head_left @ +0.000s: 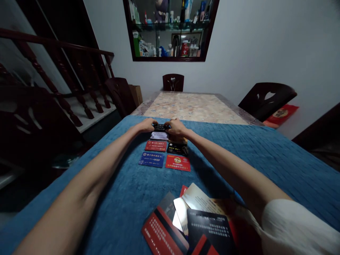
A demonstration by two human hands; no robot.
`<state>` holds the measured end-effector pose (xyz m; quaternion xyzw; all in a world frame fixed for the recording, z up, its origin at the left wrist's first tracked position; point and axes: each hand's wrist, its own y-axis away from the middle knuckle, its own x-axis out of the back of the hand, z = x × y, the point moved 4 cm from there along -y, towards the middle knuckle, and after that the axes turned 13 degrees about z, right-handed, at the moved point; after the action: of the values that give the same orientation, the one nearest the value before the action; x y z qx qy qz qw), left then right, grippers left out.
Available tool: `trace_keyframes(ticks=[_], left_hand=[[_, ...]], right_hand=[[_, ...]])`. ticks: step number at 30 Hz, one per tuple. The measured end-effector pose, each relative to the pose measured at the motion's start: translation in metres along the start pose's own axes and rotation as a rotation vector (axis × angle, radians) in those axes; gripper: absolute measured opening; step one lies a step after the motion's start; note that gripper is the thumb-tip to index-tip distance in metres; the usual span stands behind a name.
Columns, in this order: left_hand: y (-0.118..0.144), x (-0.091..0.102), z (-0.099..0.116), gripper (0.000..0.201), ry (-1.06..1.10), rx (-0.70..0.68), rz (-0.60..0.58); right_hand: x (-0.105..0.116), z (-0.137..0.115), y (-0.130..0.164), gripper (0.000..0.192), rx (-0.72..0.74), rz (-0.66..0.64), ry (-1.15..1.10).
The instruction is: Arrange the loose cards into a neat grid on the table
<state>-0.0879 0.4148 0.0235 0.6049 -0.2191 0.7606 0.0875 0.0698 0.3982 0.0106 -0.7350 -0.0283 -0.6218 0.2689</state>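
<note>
Plush cloth [117,198] — cards [151,159] (thin, rectangular).

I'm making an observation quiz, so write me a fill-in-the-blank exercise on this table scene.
1. In the nearest row, the rectangular blue card lies to the ____ of the rectangular red card.
2. Between the bare left hand and right hand is a flat rectangular card coloured ____.
3. The soft-looking blue cloth covers the ____ end of the patterned table, seen from the camera.

Missing words: left; black; near.
</note>
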Motion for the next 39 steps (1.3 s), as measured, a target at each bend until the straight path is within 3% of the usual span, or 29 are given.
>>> trace_keyframes(ticks=[8, 16, 24, 29, 32, 39], left_hand=[[-0.001, -0.006, -0.004, 0.057, 0.008, 0.017, -0.067], [0.002, -0.006, -0.003, 0.050, 0.060, 0.001, -0.053], [0.006, -0.005, -0.001, 0.056, 0.022, -0.006, -0.012], [0.008, -0.002, -0.006, 0.062, -0.001, 0.030, 0.081], [0.012, 0.002, -0.005, 0.054, -0.007, 0.042, 0.207], [0.032, 0.016, 0.025, 0.031, 0.013, -0.003, 0.380]], right_hand=[[-0.005, 0.002, -0.005, 0.044, 0.021, -0.052, -0.011], [0.001, 0.003, 0.000, 0.042, 0.010, -0.076, -0.005], [0.006, 0.002, 0.005, 0.040, -0.003, -0.048, 0.012], [0.015, 0.004, 0.012, 0.036, 0.011, -0.022, 0.011], [0.022, 0.005, 0.020, 0.032, 0.026, 0.000, 0.008], [0.049, 0.002, 0.048, 0.024, 0.083, 0.095, 0.018]])
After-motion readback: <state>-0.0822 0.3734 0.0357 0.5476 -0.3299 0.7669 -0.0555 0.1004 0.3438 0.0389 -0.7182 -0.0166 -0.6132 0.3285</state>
